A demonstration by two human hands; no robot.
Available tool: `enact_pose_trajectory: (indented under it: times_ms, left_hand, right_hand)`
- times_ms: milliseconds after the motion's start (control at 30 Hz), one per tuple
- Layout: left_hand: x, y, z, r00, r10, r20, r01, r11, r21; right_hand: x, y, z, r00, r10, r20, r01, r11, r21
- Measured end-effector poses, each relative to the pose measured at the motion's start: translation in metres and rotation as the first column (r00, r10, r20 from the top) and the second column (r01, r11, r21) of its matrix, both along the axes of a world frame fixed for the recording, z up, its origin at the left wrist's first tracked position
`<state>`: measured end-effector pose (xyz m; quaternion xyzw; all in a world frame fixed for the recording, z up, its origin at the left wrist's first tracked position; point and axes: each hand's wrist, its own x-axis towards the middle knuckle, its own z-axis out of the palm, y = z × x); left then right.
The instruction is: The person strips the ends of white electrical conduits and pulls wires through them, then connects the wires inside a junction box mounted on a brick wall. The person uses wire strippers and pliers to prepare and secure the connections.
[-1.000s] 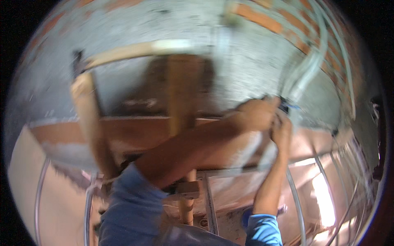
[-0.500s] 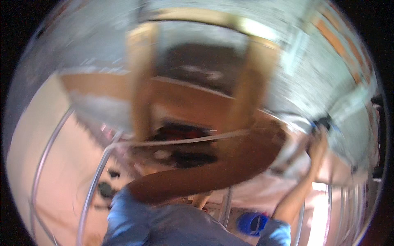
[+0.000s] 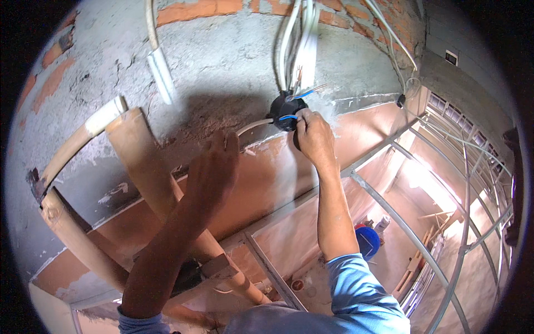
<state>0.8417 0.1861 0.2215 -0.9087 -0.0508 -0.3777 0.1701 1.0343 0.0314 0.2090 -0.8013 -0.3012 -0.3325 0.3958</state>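
Observation:
A round black junction box (image 3: 285,109) sits against the rough grey wall, high in the middle of view. My right hand (image 3: 316,138) is closed at the box's right edge, thumb and finger pinching the end of a short blue wire (image 3: 287,117). Another stripped wire bundle (image 3: 308,93), blue and bare copper, sticks out above those fingers. From the box's lower left side a pale cable (image 3: 255,126) runs to my left hand (image 3: 214,164), whose fingers are closed around it. Shadow darkens the left hand and covers part of its grip.
White cables (image 3: 303,50) drop into the box from above. A wooden ladder (image 3: 139,161) leans at the left, near my left forearm. Metal framing bars (image 3: 389,209) cross the right side. Well below lie a blue bucket (image 3: 367,242) and bundled long strips (image 3: 417,278).
The view has swung right and sharpened from a blur. My left arm no longer reaches across the ladder; both hands are now at the box and its cable.

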Motion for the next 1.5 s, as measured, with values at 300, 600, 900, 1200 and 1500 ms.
enact_pose_trajectory:
  times_ms: [300,600,900,1200,1500]
  left_hand:
    - [0.079,0.011,0.015,0.982,-0.171,-0.074,0.174,0.984,0.028]
    - [0.101,0.023,0.012,0.959,-0.242,-0.149,0.236,0.970,-0.059]
    - [0.086,-0.007,0.030,0.963,-0.268,0.006,0.268,0.962,0.044]
    - [0.096,0.001,0.048,0.792,-0.591,-0.152,0.585,0.806,-0.083]
    - [0.095,0.003,0.059,0.788,-0.560,-0.254,0.555,0.826,-0.097]
  right_hand:
    - [0.007,-0.010,-0.004,0.983,0.179,-0.044,-0.176,0.982,0.061]
    - [-0.067,0.023,-0.008,0.958,-0.056,0.280,0.029,0.995,0.099]
    - [-0.047,0.029,-0.041,0.819,0.554,-0.148,-0.335,0.672,0.661]
    - [-0.050,0.043,-0.059,0.897,0.441,0.014,-0.337,0.663,0.669]
    - [-0.040,0.046,-0.075,0.872,0.488,-0.033,-0.267,0.532,0.804]
